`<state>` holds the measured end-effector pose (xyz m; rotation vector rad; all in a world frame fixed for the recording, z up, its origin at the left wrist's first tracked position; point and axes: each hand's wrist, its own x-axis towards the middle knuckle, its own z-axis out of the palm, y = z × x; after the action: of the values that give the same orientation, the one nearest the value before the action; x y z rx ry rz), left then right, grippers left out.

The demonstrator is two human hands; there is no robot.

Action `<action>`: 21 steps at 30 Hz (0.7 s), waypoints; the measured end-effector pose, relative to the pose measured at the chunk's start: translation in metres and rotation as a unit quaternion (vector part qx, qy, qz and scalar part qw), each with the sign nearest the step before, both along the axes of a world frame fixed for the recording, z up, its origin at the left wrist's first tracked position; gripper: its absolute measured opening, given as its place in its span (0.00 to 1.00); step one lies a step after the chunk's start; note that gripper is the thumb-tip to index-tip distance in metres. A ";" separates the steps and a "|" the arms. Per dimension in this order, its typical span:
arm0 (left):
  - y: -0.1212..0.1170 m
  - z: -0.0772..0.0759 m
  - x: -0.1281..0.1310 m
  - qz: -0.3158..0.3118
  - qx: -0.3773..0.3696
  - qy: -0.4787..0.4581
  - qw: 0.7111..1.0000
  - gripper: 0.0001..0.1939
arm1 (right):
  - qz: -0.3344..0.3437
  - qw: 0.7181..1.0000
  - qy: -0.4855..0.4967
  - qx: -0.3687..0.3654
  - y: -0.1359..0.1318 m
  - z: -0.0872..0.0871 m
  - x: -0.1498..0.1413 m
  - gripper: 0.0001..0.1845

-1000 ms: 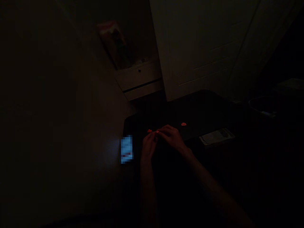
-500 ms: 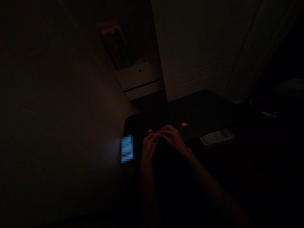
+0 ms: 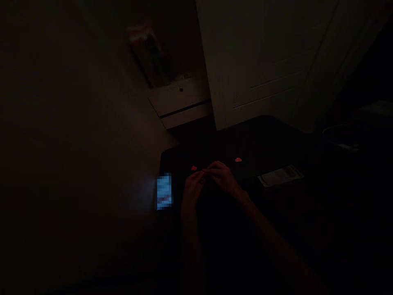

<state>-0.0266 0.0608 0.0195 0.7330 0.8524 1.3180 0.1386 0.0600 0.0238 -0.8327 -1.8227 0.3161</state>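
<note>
The room is very dark. My left hand (image 3: 193, 189) and my right hand (image 3: 222, 177) meet fingertip to fingertip over a dark table (image 3: 264, 139). Both hands have their fingers pinched together on something small that I cannot make out in the gloom. One small orange-red piece (image 3: 193, 168) lies on the table just beyond my left fingertips. A second orange-red piece (image 3: 238, 160) lies farther right, beyond my right hand.
A lit phone screen (image 3: 164, 191) glows at the table's left edge. A pale booklet or packet (image 3: 281, 176) lies right of my right wrist. Behind stand a white door (image 3: 270, 61), a pale drawer unit (image 3: 181, 102) and a wall on the left.
Almost nothing differs. Both hands stay pinched together at the same spot; the view shifts very slightly.
</note>
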 end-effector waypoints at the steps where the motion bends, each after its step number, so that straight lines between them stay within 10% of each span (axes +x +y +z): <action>1: 0.000 0.000 0.000 -0.004 0.000 0.002 1.000 0.14 | -0.006 1.000 0.003 0.002 0.000 -0.001 0.000 0.12; 21: 0.005 0.000 -0.005 -0.059 -0.014 -0.036 0.997 0.10 | 0.004 1.000 0.021 -0.022 -0.006 0.009 -0.005 0.08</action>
<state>-0.0317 0.0659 0.0195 0.6996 0.7562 1.2172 0.1332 0.0543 0.0332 -0.8440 -1.7859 0.3773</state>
